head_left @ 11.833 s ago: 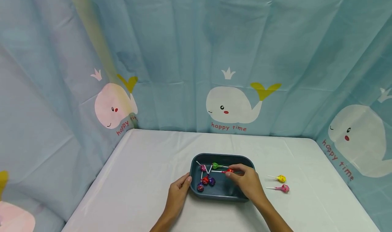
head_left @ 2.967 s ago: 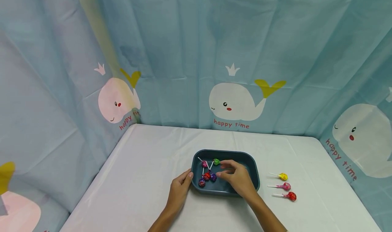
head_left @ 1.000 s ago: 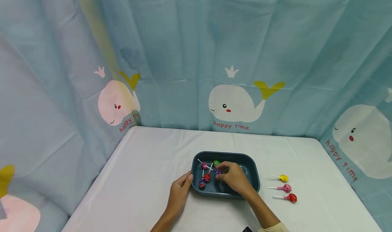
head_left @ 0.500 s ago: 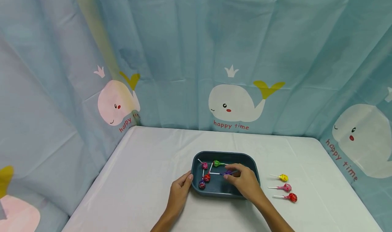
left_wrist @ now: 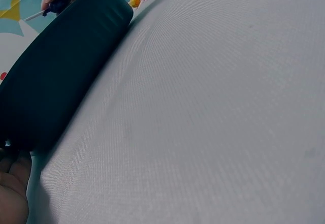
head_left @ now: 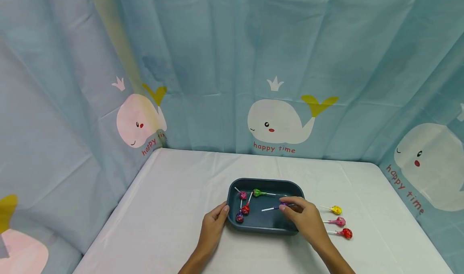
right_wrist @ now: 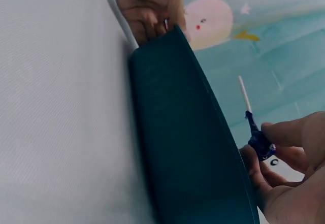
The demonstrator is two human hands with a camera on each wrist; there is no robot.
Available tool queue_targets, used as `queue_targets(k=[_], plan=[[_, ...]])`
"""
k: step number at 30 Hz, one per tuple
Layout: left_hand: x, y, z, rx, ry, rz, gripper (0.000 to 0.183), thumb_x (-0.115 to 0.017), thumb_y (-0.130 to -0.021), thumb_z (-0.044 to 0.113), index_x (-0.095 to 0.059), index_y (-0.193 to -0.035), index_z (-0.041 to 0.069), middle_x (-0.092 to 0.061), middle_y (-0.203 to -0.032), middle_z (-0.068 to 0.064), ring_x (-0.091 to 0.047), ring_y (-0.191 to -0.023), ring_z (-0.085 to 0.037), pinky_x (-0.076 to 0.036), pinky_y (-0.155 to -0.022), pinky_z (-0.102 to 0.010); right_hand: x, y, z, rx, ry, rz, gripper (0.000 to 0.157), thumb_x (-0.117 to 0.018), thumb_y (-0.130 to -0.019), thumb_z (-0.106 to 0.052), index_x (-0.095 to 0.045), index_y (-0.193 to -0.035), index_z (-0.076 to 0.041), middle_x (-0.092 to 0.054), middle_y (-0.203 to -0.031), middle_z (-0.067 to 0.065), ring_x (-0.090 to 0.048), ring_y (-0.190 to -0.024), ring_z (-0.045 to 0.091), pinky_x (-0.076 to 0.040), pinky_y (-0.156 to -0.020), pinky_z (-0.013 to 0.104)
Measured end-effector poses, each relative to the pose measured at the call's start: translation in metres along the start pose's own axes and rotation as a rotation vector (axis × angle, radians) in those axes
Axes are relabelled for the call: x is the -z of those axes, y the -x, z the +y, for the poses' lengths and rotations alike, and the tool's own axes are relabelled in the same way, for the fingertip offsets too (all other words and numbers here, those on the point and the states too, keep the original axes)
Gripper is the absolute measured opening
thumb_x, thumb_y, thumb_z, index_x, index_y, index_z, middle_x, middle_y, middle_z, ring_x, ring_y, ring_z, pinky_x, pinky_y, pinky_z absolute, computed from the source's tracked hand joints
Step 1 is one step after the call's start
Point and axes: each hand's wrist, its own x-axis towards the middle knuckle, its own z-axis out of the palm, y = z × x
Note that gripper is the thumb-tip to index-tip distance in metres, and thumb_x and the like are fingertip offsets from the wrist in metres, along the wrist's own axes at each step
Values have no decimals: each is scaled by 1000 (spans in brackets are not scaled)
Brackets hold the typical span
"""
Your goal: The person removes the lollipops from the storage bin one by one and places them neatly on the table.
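My right hand (head_left: 306,221) pinches a purple lollipop (right_wrist: 260,144) by its wrapped head, above the right part of a dark blue-green tray (head_left: 261,228). The white stick points left. At the tray's left end my left hand (head_left: 212,225) grips the wall, thumb at the rim and fingers outside. Inside the tray, mostly on the left, lie a green lollipop (head_left: 257,192), a pink lollipop (head_left: 243,195), a red lollipop (head_left: 245,209) and a dark purple-red lollipop (head_left: 239,217). In the left wrist view the tray's side hides its contents.
Right of the tray, a yellow lollipop (head_left: 336,210), a pink one (head_left: 340,221) and a red one (head_left: 346,233) form a column, sticks leftward. A white cloth (head_left: 174,193) covers the table. Whale-print curtains (head_left: 210,121) hang behind and at the sides.
A red lollipop went from the tray to the column on the right. My right hand then took hold of the purple lollipop and moved it rightward. My left hand stayed on the tray.
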Motion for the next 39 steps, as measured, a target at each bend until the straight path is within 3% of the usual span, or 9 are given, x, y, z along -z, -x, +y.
queue_targets(k=[12, 21, 29, 36, 39], plan=[[0, -1, -1, 15, -3, 14, 43, -58, -111, 25, -62, -144, -4, -65, -146, -15, -56, -143, -30, -47, -117, -41, 14, 9, 8, -82, -15, 69, 38, -80, -98, -29, -75, -131, -10, -74, -117, 7, -69, -96, 18, -60, -80, 16], [1, 1, 1, -31, 36, -20, 48, -57, -112, 26, -59, -145, -9, -61, -148, -21, -54, -144, -33, -47, -117, -38, 26, 18, 14, -121, -29, 100, 46, -82, -95, -37, -73, -134, -13, -71, -129, 8, -71, -102, 16, -60, -83, 17], [2, 2, 2, -18, 45, -21, 49, -58, -111, 27, -58, -145, -8, -60, -149, -21, -52, -145, -32, -46, -118, -39, 42, 27, 23, -143, -71, 141, 40, -80, -98, -27, -73, -132, -8, -76, -115, 5, -73, -90, 19, -61, -82, 23], [2, 1, 0, -10, 21, -12, 49, -58, -112, 28, -59, -145, -8, -62, -148, -20, -53, -144, -32, -47, -116, -35, 52, 35, 35, -182, -80, 184, 54, -84, -93, -38, -71, -134, -6, -72, -127, 8, -74, -92, 17, -63, -80, 23], [1, 0, 0, -2, 27, -13, 48, -58, -112, 27, -59, -145, -8, -62, -148, -19, -54, -144, -32, -48, -115, -32, 55, 37, 40, -207, -89, 203, 59, -85, -91, -41, -70, -135, -5, -73, -124, 6, -74, -93, 16, -63, -80, 22]])
